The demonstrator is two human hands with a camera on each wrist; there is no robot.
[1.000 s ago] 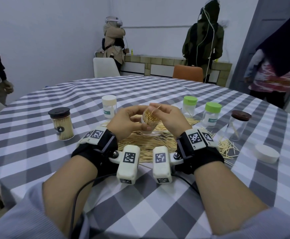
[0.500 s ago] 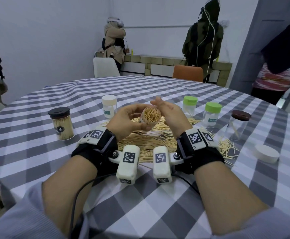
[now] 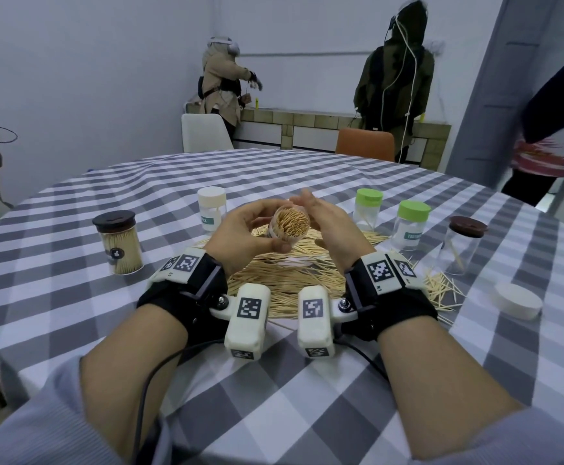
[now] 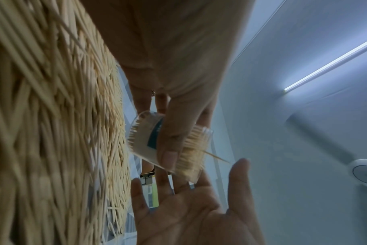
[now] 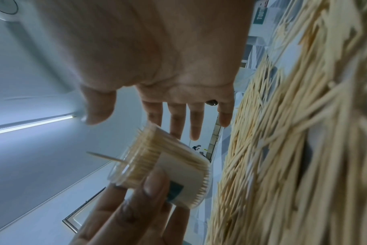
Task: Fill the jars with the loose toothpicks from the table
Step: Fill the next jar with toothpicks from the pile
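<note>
My left hand (image 3: 250, 229) grips a clear open jar (image 3: 289, 224) packed with toothpicks, tilted with its mouth toward me above the pile of loose toothpicks (image 3: 284, 280). In the left wrist view the thumb (image 4: 170, 149) lies across the jar (image 4: 144, 140), and one toothpick (image 4: 216, 156) sticks out of the mouth. My right hand (image 3: 319, 216) is held flat beside the jar's mouth with straight fingers and holds nothing. The right wrist view shows the same: spread fingers (image 5: 178, 119) just beyond the jar (image 5: 178, 165).
On the checked tablecloth (image 3: 307, 380) stand a full black-lidded jar (image 3: 117, 245), a white-lidded jar (image 3: 211, 209), two green-lidded jars (image 3: 367, 209) (image 3: 411, 226) and a nearly empty brown-lidded jar (image 3: 461, 246). A loose white lid (image 3: 517, 300) lies right. People stand behind and to the right.
My right hand pinched a toothpick at the jar's mouth a second ago; it has since let go and opened flat. The left hand tipped the jar's mouth toward me.
</note>
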